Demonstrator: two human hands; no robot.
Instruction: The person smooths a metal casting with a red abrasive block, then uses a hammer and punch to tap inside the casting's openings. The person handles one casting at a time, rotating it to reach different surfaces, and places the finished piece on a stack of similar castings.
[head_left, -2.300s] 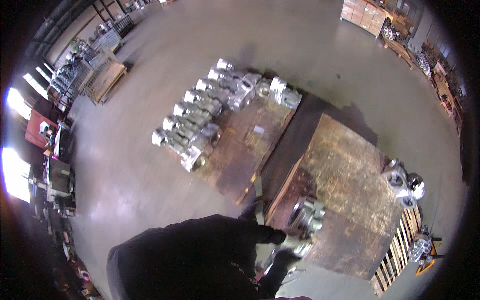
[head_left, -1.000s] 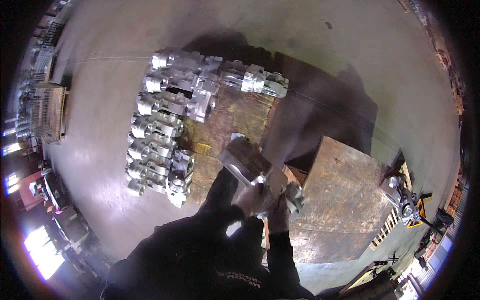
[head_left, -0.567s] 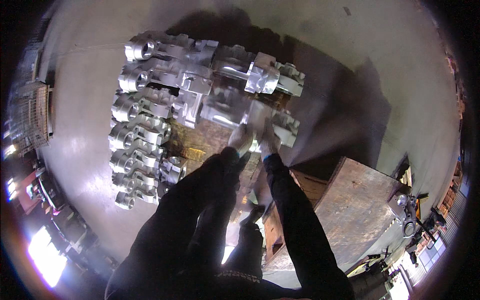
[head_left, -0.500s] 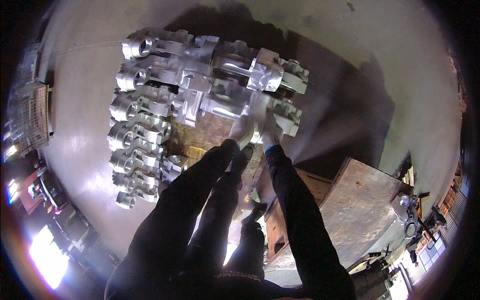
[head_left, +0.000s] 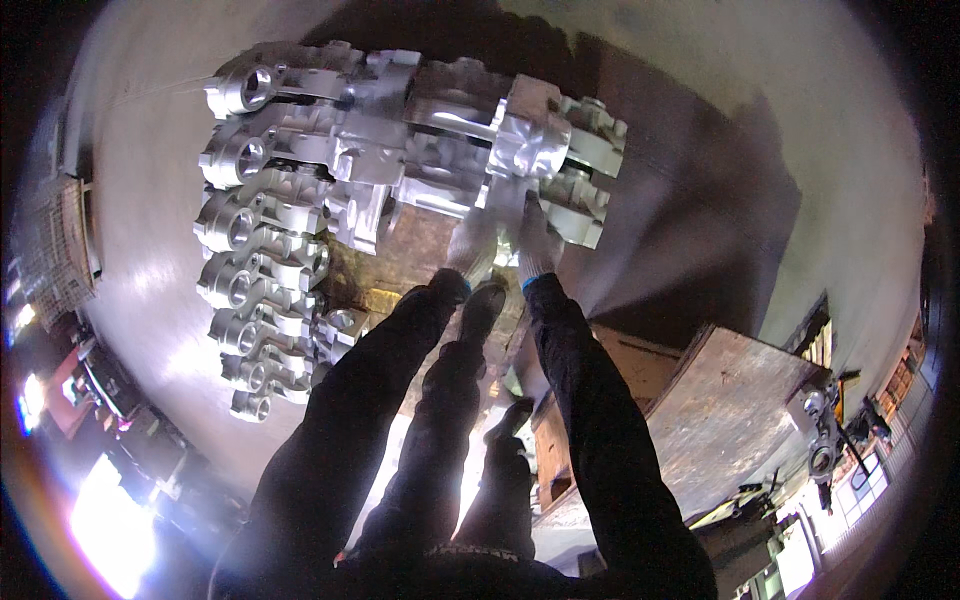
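Both my hands, in whitish gloves with blue at the cuffs, reach forward side by side to the near edge of a group of large silvery metal connecting rods (head_left: 440, 175). My left hand (head_left: 476, 240) is beside the shank of the nearest long rod. My right hand (head_left: 539, 238) is just right of it, close under a blocky rod end (head_left: 530, 130) and left of another rod end (head_left: 575, 208). The fingers of both hands blur into the metal, so their grip is hidden. Several rods with ring ends (head_left: 228, 222) line up at the left.
A worn wooden board (head_left: 400, 255) shows under the rods. To the right stands a wooden box or bench (head_left: 730, 410) with a scuffed top. A metal part (head_left: 822, 440) is beyond it. A wire cage (head_left: 62, 235) stands far left; my legs (head_left: 445, 420) are below.
The whole view has shifted slightly, and the rods at the left appear larger and further left. My hands stay by the same rod end, blurred in both frames.
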